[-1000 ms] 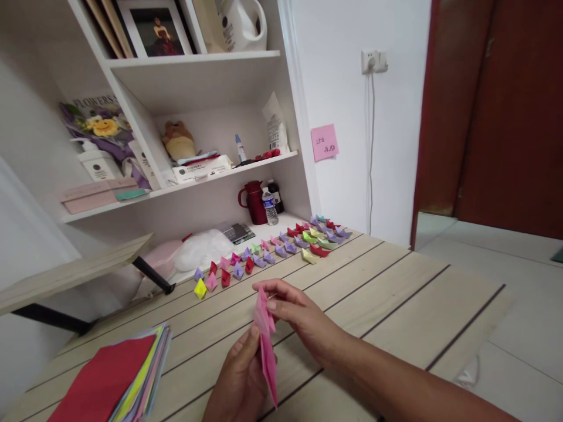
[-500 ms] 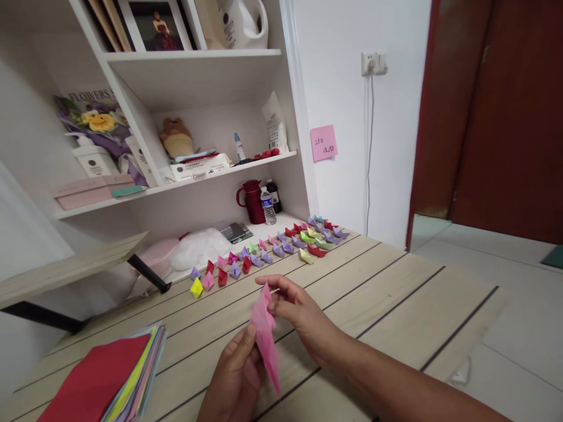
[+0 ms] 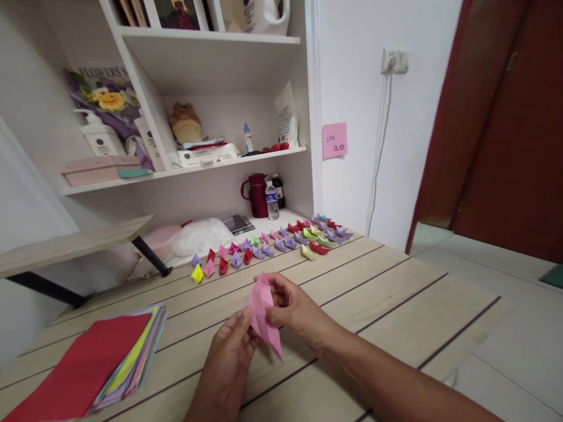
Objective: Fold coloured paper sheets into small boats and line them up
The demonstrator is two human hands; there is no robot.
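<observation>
A folded sheet of pink paper [image 3: 263, 313] is held up over the table, tilted, with creases across its face. My left hand [image 3: 237, 337] pinches its left edge between thumb and fingers. My right hand [image 3: 288, 302] grips its right side, the thumb on the near face and the fingers partly hidden behind. Beyond my hands, small folded paper boats [image 3: 268, 251] in several colours stand in rows along the table's back. A stack of coloured paper [image 3: 83, 363] with a red sheet on top lies at the left.
The slatted wooden table [image 3: 387, 305] ends at the right above a tiled floor. A small raised shelf [image 3: 74, 243] on black legs stands at the left. Behind are a dark red jug [image 3: 257, 196], a water bottle [image 3: 271, 202] and a plastic bag [image 3: 202, 236].
The pink paper has turned so its face shows more, and its lower tip has risen. My right thumb now presses on the near face. The camera view has shifted slightly.
</observation>
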